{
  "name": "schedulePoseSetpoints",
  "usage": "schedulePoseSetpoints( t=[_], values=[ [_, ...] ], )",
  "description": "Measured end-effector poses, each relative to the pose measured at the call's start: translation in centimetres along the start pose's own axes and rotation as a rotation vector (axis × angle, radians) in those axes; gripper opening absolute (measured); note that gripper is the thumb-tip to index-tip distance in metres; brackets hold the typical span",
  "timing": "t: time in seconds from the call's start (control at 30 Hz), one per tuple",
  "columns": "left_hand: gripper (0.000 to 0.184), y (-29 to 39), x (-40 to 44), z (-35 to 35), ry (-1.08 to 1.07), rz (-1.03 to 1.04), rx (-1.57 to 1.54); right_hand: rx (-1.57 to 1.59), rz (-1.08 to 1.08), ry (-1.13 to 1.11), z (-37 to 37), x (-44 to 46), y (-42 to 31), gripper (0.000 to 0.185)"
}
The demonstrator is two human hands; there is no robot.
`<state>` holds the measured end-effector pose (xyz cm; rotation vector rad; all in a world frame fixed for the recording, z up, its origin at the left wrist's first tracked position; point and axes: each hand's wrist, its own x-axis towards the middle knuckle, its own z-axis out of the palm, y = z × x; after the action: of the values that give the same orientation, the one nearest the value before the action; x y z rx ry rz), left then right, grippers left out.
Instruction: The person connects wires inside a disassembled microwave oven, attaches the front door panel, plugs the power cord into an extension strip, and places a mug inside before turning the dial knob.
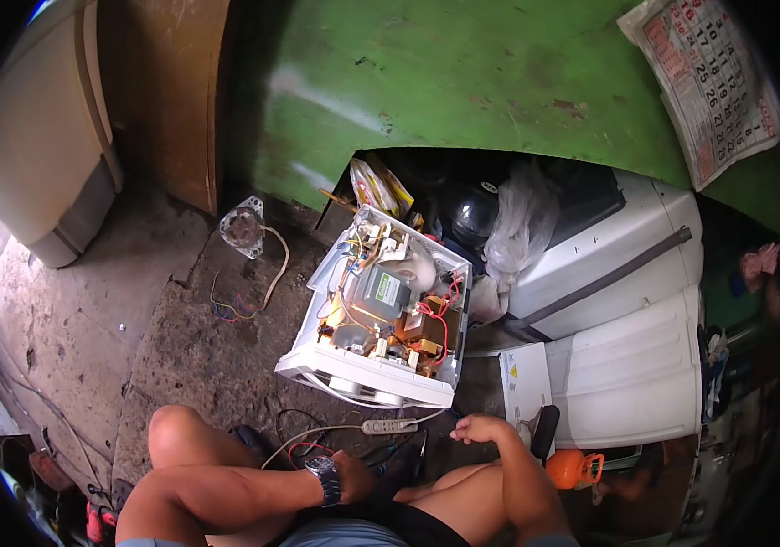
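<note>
My right hand [479,428] is beside the lower right of an opened white appliance [371,369], its fingers curled together near a thin cable end. What the fingers hold, if anything, is too small to tell. My left hand [351,478], below a watch on the wrist, rests low near my lap, its fingers mostly hidden. A power strip [389,427] lies between the hands and the appliance. Inside the appliance show a grey transformer-like block with a green label [381,293], red wires [443,330] and a brown coil part [419,326].
A motor with a cable [242,228] lies on the dirty floor at the left. White panels [622,374], a clear plastic bag [522,228] and an orange object [572,469] are at the right. A green panel [463,73] with a calendar [713,87] stands behind.
</note>
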<state>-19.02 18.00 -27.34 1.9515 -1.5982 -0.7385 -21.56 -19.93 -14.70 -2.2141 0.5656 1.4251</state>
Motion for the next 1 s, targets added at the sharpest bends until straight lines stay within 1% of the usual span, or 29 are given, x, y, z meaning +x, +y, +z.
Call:
schedulePoseSetpoints(
  t=[0.03, 0.07, 0.1, 0.17, 0.2, 0.23, 0.27, 0.33, 0.4, 0.43, 0.47, 0.5, 0.57, 0.6, 0.67, 0.7, 0.77, 0.8, 0.83, 0.9, 0.93, 1.0],
  values=[
    [0.007, 1.9, -0.7, -5.2, -0.107, -0.055, 0.082, 0.001, -0.004, 0.000, 0.2, 0.0, 0.2, 0.045],
    [0.023, 3.0, -1.0, -8.3, -0.213, -0.111, 0.163, 0.004, -0.012, 0.014, 0.3, 0.0, 0.5, 0.043],
    [0.023, 3.0, -1.0, -8.5, -0.213, -0.112, 0.166, 0.008, -0.020, 0.028, 0.6, 0.1, 1.1, 0.042],
    [0.016, 3.1, -1.3, -8.7, -0.178, 0.009, 0.144, 0.050, -0.039, 0.023, 1.1, 0.6, 2.0, 0.039],
    [0.016, 3.7, -1.2, -9.6, -0.178, 0.010, 0.147, 0.090, -0.058, 0.017, 1.3, 0.7, 2.4, 0.037],
    [0.017, 4.8, -1.1, -11.2, -0.267, -0.059, 0.155, 0.091, -0.059, 0.021, 1.4, 0.4, 2.2, 0.037],
    [0.022, 5.4, -1.0, -12.1, -0.355, -0.129, 0.163, 0.082, -0.064, 0.033, 1.5, 0.2, 1.9, 0.035],
    [0.022, 5.5, -0.9, -12.5, -0.367, -0.105, 0.165, 0.074, -0.071, 0.048, 1.2, -1.4, -0.2, 0.033],
    [0.022, 5.6, -1.0, -12.1, -0.383, -0.080, 0.168, 0.028, -0.074, 0.240, 0.6, -4.1, -3.7, 0.029],
    [0.022, 5.4, -0.9, -11.3, -0.367, -0.080, 0.189, 0.029, -0.076, 0.243, 0.7, -3.7, -3.4, 0.029],
    [0.023, 5.3, -0.7, -10.6, -0.349, -0.079, 0.210, 0.106, -0.253, 0.412, 0.7, -3.1, -3.1, 0.034],
    [0.023, 5.1, -0.5, -10.2, -0.347, -0.080, 0.215, 0.184, -0.432, 0.581, 0.6, -2.8, -2.9, 0.044],
    [0.027, 4.7, -0.5, -9.4, -0.367, -0.054, 0.206, 0.443, -0.264, 0.635, -0.4, -2.4, -4.4, 0.064],
    [0.027, 4.7, -0.6, -9.8, -0.371, -0.054, 0.212, 0.449, -0.267, 0.638, -0.9, -2.5, -5.9, 0.064],
    [0.025, 4.6, -0.6, -11.4, -0.395, 0.086, 0.170, 0.788, -0.743, 0.756, -1.7, -3.0, -9.1, 0.075],
    [0.025, 4.4, -0.5, -11.1, -0.394, 0.082, 0.177, 0.790, -0.751, 0.758, -1.8, -2.5, -9.3, 0.075],
    [0.023, 3.8, -0.2, -10.2, -0.428, 0.043, 0.159, 0.267, -0.643, 0.986, -2.3, -1.2, -10.1, 0.085],
    [0.023, 4.0, -0.3, -10.6, -0.428, 0.035, 0.165, 0.311, -0.713, 1.011, -1.5, -0.2, -11.0, 0.083],
    [0.023, 4.4, -0.5, -10.8, -0.403, 0.005, 0.185, 0.361, -0.643, 0.837, -1.3, -0.5, -11.5, 0.071],
    [0.022, 5.1, -1.0, -11.4, -0.384, -0.030, 0.202, 0.266, -0.687, 0.931, -0.2, 1.4, -12.0, 0.057],
    [0.021, 5.5, -1.2, -12.1, -0.409, -0.070, 0.201, 0.273, -0.683, 0.927, 0.1, 1.8, -11.8, 0.057],
    [0.021, 5.4, -1.1, -11.9, -0.432, -0.097, 0.200, -0.002, -0.747, 1.038, -0.3, 1.9, -11.2, 0.046]
  ],
)
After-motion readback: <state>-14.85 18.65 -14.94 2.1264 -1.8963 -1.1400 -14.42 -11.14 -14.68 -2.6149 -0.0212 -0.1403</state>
